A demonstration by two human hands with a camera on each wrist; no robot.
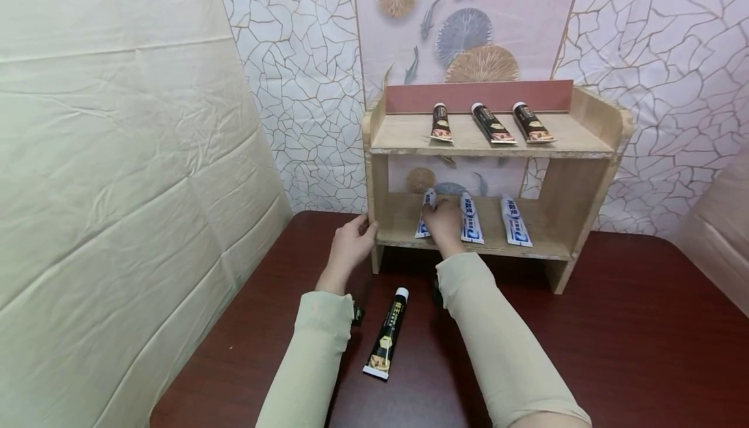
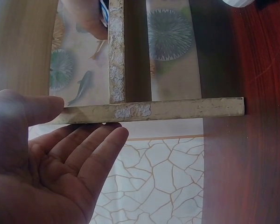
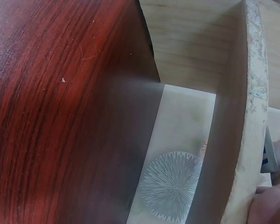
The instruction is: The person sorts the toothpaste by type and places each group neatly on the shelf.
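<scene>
My right hand [image 1: 445,220] holds the leftmost white-and-blue toothpaste tube [image 1: 421,227] on the lower board of a small wooden shelf [image 1: 497,153]. Its fingertips are partly hidden behind the hand; the right wrist view catches only a bit of that hand [image 3: 273,200] beside the tube's end [image 3: 269,156]. With the left hand [image 1: 351,246] I grip the shelf's left side panel. In the left wrist view the thumb lies on the panel's [image 2: 177,109] inner side and the fingers on its outer side. A black toothpaste tube [image 1: 387,335] with a white cap lies on the table between my forearms.
Two more white-and-blue tubes [image 1: 471,220] lie to the right on the lower board. Three dark tubes [image 1: 491,123] lie on the upper board. The shelf stands on a dark red table [image 1: 632,350] before a patterned wall; a pale cloth [image 1: 117,187] hangs at left.
</scene>
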